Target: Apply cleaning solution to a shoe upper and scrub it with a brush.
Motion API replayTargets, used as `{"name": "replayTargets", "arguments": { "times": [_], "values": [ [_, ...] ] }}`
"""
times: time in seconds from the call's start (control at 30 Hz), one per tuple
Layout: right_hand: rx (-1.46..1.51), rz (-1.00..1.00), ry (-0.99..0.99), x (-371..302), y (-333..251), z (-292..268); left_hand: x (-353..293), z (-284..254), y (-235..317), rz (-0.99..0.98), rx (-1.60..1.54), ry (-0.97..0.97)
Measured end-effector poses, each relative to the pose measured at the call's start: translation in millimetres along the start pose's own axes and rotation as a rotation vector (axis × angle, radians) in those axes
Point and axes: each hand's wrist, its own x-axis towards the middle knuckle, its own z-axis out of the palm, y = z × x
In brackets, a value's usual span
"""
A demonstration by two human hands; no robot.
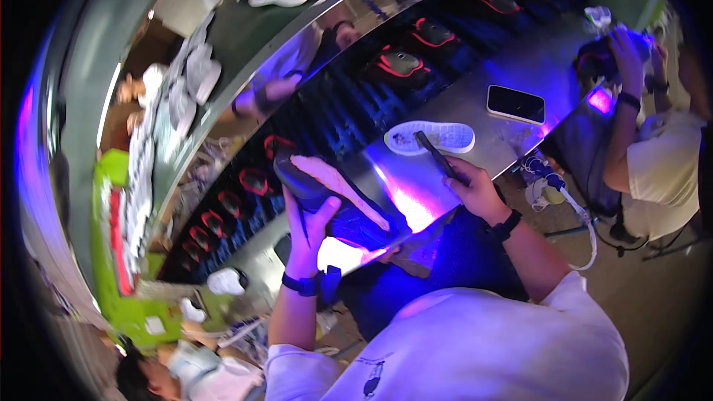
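Observation:
My left hand point(312, 224) grips a dark shoe upper point(298, 184) from beneath, with red trim at its collar. A long band along the upper's side glows pink under violet light. In my right hand point(477, 191) is a dark-handled brush point(437, 156), fingers closed round the handle. Its far end points into a shallow white oval tray point(397, 147), where some whitish stuff lies. Whether the tip touches the contents I cannot tell.
A phone point(515, 105) lies on the metal bench right of the tray. Behind runs a dark conveyor point(349, 115) carrying several red-trimmed uppers. Pale shoes point(197, 78) line another belt beyond. A co-worker point(661, 156) sits at right; another person point(193, 371) is at lower left.

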Motion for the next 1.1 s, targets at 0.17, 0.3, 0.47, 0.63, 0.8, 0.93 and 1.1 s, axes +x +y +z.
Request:
{"name": "replayTargets", "arguments": {
  "times": [0.17, 0.3, 0.47, 0.63, 0.8, 0.93, 1.1],
  "values": [
    [0.020, 0.032, -0.070, -18, -28, 29, -49, -13, -5, 0.035, 0.097, 0.136],
    [-0.150, -0.030, -0.074, -31, -63, 49, -114, -24, -27, 0.149, 0.318, 0.159],
    [-0.309, -0.060, -0.215, -39, -63, 71, -181, -6, -53, 0.352, 0.667, 0.130],
    [-0.336, -0.030, -0.296, -32, -49, 99, -211, 6, -45, 0.548, 0.775, 0.073],
    [-0.336, 0.093, -0.302, -21, -36, 109, -215, 3, -53, 0.583, 0.822, 0.005],
    [-0.363, 0.216, -0.327, -38, -27, 100, -216, 0, -61, 0.588, 0.785, 0.000],
    [-0.259, 0.326, -0.253, -71, -23, 97, -216, 1, -67, 0.615, 0.795, -0.026]
  ]
}}
